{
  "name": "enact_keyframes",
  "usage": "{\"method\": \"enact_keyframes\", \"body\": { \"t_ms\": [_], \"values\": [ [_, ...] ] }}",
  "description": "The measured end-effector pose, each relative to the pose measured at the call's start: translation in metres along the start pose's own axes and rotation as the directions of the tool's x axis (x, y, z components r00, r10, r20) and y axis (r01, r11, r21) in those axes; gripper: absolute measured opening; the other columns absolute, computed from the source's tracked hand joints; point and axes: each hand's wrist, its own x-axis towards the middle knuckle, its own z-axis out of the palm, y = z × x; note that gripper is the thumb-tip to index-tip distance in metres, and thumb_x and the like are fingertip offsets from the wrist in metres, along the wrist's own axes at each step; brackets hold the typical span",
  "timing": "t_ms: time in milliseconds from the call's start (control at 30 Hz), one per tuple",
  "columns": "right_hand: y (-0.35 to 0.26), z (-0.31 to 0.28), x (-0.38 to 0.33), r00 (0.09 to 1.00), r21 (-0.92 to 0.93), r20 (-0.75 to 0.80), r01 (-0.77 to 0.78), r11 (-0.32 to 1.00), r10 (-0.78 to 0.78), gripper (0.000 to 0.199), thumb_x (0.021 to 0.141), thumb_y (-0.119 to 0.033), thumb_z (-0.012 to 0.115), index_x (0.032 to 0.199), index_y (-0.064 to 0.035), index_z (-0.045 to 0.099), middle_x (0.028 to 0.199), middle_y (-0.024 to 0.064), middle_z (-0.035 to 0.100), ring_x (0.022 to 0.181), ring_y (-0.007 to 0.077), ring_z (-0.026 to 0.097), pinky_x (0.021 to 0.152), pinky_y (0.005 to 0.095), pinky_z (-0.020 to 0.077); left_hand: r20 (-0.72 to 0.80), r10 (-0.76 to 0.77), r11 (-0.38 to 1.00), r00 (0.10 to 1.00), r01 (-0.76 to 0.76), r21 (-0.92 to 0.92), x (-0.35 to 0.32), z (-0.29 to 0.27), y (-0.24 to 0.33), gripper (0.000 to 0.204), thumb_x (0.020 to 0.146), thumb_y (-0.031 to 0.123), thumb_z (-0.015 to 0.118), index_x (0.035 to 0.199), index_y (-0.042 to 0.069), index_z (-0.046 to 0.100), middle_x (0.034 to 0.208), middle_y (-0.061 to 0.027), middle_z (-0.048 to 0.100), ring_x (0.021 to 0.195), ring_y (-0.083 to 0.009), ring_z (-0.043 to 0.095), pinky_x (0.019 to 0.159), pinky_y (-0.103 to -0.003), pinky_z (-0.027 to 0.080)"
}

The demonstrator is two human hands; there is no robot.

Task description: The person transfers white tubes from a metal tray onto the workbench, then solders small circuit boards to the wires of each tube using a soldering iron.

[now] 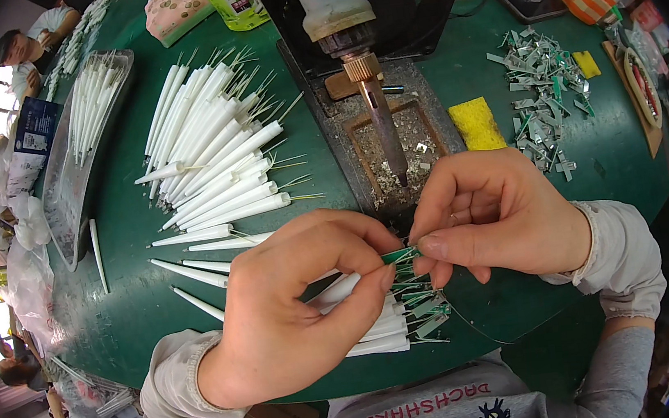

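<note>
My left hand (pixel 304 303) pinches a small green circuit board (pixel 396 256) between thumb and forefinger. At the board's right end, the fingertips of my right hand (pixel 492 216) are closed together; whether they grip the board or a thin wire is hidden. Beneath both hands lie white tapered tubes (pixel 379 344), with wires and small green boards (pixel 424 308) at their right ends. Just beyond my fingers, a soldering iron (pixel 380 113) points tip down over a metal stand (pixel 335 139) littered with solder bits.
A large pile of white tubes with wires (pixel 215 140) covers the left of the green table (pixel 486 307). Farther left stands a clear plastic tray (pixel 63 215) holding more tubes. A yellow sponge (pixel 476 124) and a heap of small boards (pixel 540 91) lie right. Other people sit far left.
</note>
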Motion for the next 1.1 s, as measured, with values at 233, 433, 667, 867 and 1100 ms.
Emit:
{"method": "enact_keyframes", "body": {
  "t_ms": [233, 433, 667, 867, 1100],
  "values": [
    [-0.006, -0.005, 0.004, 0.997, -0.023, 0.034, 0.064, 0.998, -0.063, 0.014, 0.088, -0.012, 0.063, 0.095, -0.0024, 0.056, 0.087, 0.0046, 0.066, 0.071, 0.0074, 0.063, 0.05, 0.017, 0.0447, 0.004, -0.173, 0.938, 0.985, 0.166, -0.305, 0.006, 0.0, -0.001, 0.007, 0.08, -0.01, 0.062, 0.083, -0.004, 0.06, 0.101, -0.0151, 0.06, 0.083, -0.0122, 0.059, 0.074, -0.025, 0.047],
    [-0.012, -0.005, -0.001, 0.983, -0.174, -0.081, 0.15, 0.973, -0.166, 0.014, 0.088, -0.004, 0.06, 0.092, -0.0021, 0.047, 0.082, 0.0083, 0.062, 0.065, 0.0117, 0.064, 0.047, 0.0189, 0.0442, -0.077, -0.11, 0.948, 0.991, 0.081, -0.307, 0.015, 0.001, -0.004, 0.006, 0.081, -0.011, 0.061, 0.084, -0.005, 0.058, 0.1, -0.0144, 0.059, 0.083, -0.0114, 0.059, 0.074, -0.023, 0.048],
    [-0.003, -0.001, 0.0, 0.952, -0.352, -0.101, 0.236, 0.906, -0.288, 0.015, 0.088, -0.005, 0.061, 0.088, -0.0031, 0.045, 0.074, 0.0016, 0.052, 0.058, 0.0073, 0.056, 0.046, 0.0179, 0.041, -0.104, -0.071, 0.95, 0.992, 0.035, -0.312, 0.019, 0.002, -0.006, 0.007, 0.081, -0.012, 0.06, 0.084, -0.006, 0.058, 0.101, -0.0146, 0.059, 0.084, -0.0134, 0.06, 0.079, -0.026, 0.05],
    [0.0, -0.002, 0.001, 0.939, -0.302, -0.093, 0.291, 0.908, -0.331, 0.016, 0.087, -0.003, 0.061, 0.088, -0.0033, 0.044, 0.075, 0.0022, 0.052, 0.058, 0.0078, 0.057, 0.046, 0.0186, 0.0415, -0.125, -0.009, 0.954, 0.992, -0.029, -0.299, 0.019, 0.002, -0.007, 0.008, 0.081, -0.012, 0.059, 0.084, -0.005, 0.057, 0.1, -0.0148, 0.059, 0.084, -0.0147, 0.06, 0.078, -0.027, 0.05],
    [0.002, -0.003, 0.004, 0.94, -0.291, -0.068, 0.301, 0.908, -0.334, 0.017, 0.087, -0.003, 0.06, 0.089, -0.0034, 0.044, 0.076, 0.0027, 0.052, 0.058, 0.0086, 0.057, 0.047, 0.0192, 0.0421, -0.112, -0.072, 0.936, 0.991, 0.029, -0.351, 0.019, 0.0, -0.006, 0.007, 0.082, -0.011, 0.059, 0.083, -0.004, 0.057, 0.099, -0.0148, 0.059, 0.084, -0.0151, 0.061, 0.077, -0.027, 0.051]
  ]
}}
